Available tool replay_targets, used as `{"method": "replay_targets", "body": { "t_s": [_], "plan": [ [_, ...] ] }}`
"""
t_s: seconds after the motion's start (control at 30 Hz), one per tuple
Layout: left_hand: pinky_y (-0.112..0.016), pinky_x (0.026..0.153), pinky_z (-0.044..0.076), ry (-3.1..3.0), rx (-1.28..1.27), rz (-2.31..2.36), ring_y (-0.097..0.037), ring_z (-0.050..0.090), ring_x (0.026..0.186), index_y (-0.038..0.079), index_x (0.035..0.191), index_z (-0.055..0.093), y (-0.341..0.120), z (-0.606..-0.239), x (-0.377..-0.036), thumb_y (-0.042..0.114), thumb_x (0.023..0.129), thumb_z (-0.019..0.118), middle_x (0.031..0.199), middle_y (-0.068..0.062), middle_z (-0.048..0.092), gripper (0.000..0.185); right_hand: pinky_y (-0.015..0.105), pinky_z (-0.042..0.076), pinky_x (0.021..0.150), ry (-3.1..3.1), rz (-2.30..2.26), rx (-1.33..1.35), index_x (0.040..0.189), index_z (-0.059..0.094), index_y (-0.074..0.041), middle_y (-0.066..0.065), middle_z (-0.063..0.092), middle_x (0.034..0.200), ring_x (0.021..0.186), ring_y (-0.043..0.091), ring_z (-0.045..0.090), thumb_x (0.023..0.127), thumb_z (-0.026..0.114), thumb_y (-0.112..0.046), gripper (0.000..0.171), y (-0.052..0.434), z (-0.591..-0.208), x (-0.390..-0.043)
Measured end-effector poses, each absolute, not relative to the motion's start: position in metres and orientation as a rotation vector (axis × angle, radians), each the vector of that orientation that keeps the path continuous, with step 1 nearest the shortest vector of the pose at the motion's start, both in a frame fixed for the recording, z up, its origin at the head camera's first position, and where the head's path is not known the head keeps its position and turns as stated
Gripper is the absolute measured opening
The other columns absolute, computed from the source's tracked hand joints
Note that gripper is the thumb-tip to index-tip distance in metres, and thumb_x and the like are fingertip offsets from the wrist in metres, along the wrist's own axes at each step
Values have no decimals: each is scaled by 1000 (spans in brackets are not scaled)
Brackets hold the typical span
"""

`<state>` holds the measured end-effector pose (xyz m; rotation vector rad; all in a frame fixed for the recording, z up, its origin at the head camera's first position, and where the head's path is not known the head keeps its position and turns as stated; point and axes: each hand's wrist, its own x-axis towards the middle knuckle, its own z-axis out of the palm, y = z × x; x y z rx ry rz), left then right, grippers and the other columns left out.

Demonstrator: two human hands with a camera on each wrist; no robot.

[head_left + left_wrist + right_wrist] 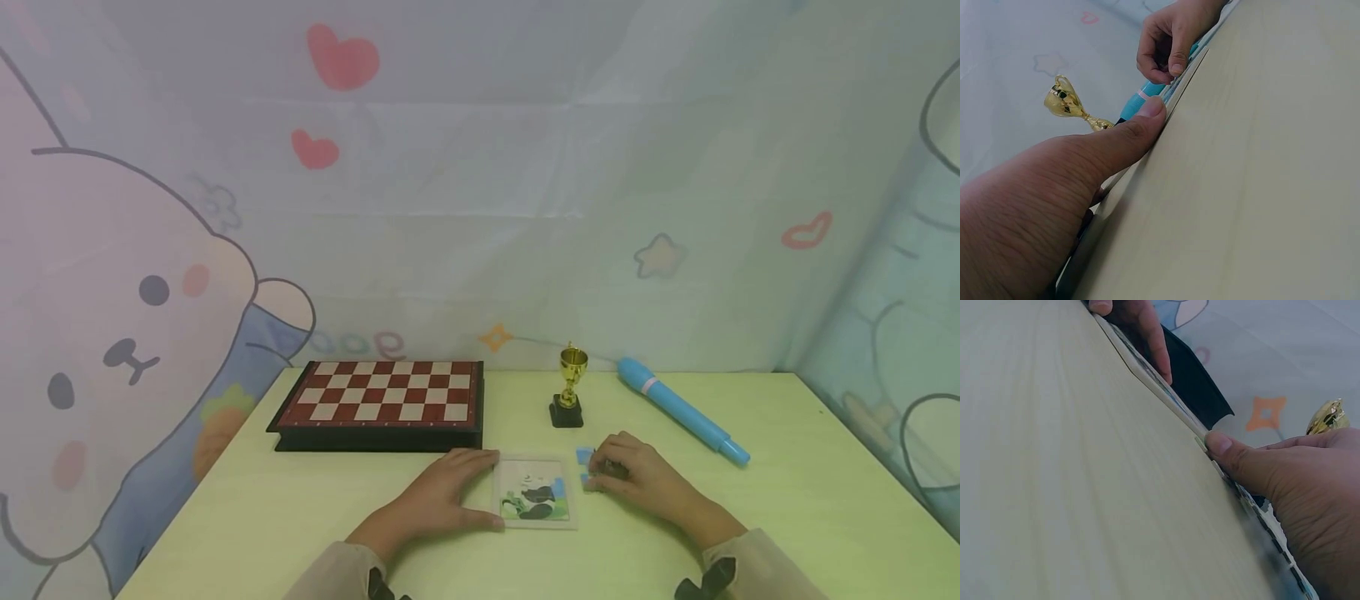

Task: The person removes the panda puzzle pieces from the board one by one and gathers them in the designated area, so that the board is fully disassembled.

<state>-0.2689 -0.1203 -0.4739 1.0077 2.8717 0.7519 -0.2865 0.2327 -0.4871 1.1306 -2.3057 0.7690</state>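
Note:
A square jigsaw puzzle in a pale tray (573, 518) lies flat in front of me, with part of a panda picture (537, 496) in it. My left hand (442, 496) rests at its left side, fingers extended to the upper left corner and thumb at the lower left. Just right of the tray, my right hand (645, 479) pinches a small puzzle piece (588, 482) close to the tabletop, fingers curled over it. Another blue puzzle piece (583, 455) lies beside those fingertips. In the right wrist view, the right thumb (1222, 445) presses near the tray's edge.
A red and white checkered board box (390, 400) stands behind my left hand. A small gold trophy on a black base (567, 412) is behind the puzzle. Further right lies a thick blue pen-shaped tube (678, 408). A printed cloth (480, 208) hangs along the table's back edge.

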Motion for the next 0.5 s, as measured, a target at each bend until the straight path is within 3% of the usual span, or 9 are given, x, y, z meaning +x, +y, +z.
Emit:
{"method": "replay_targets", "body": {
  "t_s": [0.5],
  "plan": [
    [-52, 115, 34, 2871, 1009, 743, -19, 38, 141, 28, 149, 36, -120, -470, -267, 76, 72, 63, 152, 9, 40, 95, 17, 49, 68, -2316, 780, 1147, 94, 65, -23, -14, 60, 94, 83, 4, 52, 82, 77, -21, 17, 234, -488, -288]
  ]
}}
